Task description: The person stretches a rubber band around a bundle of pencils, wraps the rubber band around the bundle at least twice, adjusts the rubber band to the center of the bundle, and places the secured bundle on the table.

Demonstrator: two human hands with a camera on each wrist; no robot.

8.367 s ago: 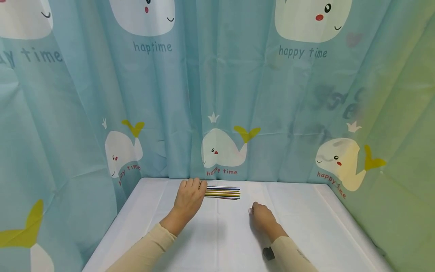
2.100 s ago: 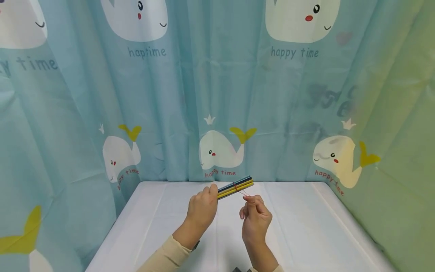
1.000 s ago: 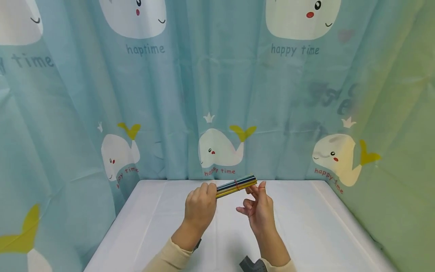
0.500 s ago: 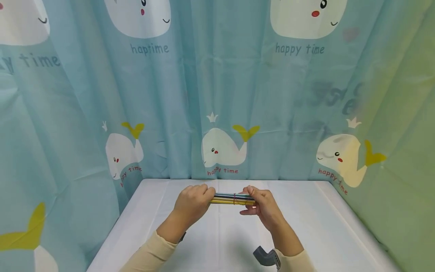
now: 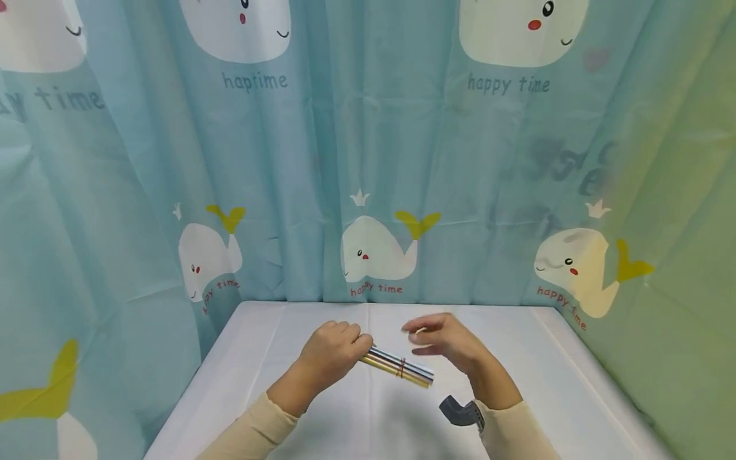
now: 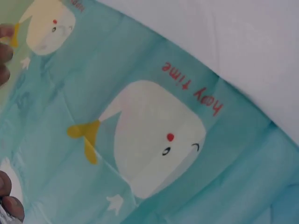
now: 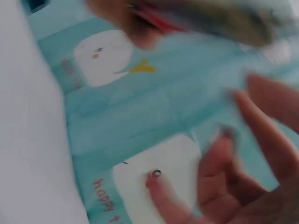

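Observation:
My left hand (image 5: 332, 354) grips one end of a bundle of thin sticks (image 5: 386, 361), silver-blue, dark and yellow, over the table. The bundle slants down to the right. A red rubber band (image 5: 401, 368) circles it nearer the free end; the other end is hidden in the left hand. My right hand (image 5: 451, 342) is off the bundle, above and right of its free end, fingers loosely bent and holding nothing. In the right wrist view, the right fingers (image 7: 219, 172) are spread and blurred, with the blurred bundle (image 7: 224, 21) above them.
A white-covered table (image 5: 517, 370) lies under both hands. Behind it hangs a blue-green curtain (image 5: 310, 160) with whale prints, meeting the table's back edge. A dark grey curved piece (image 5: 460, 412) sits at the right wrist.
Earlier the sticks had no band and the right hand held a small loop. It then stretched the red band round the bundle; now it has let go, and the bundle's free end has dipped.

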